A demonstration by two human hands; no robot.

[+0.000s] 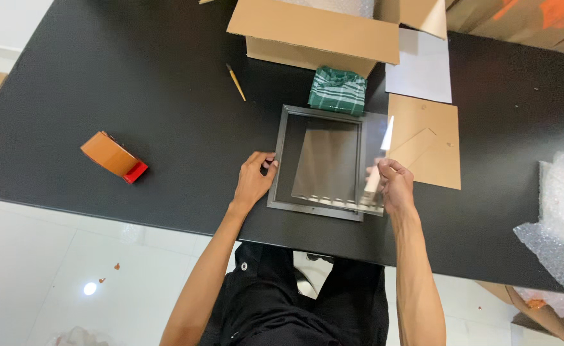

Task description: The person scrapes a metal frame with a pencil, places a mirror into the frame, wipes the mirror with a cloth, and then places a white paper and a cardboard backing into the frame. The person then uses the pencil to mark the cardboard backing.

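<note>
A dark grey picture frame (282, 160) lies face down on the black table (167, 115). My left hand (254, 181) grips the frame's left edge. My right hand (394, 186) pinches the right edge of a clear glass pane (333, 160), which is tilted over the frame's opening, its near edge resting in the frame and its right side raised. A brown backing board (426, 141) with a fold-out stand lies just right of the frame.
A folded green checked cloth (338, 90) sits behind the frame, in front of an open cardboard box (314, 32). A white sheet (419, 67), a pencil (236, 82), an orange tape dispenser (113, 157) and bubble wrap (560, 218) lie about.
</note>
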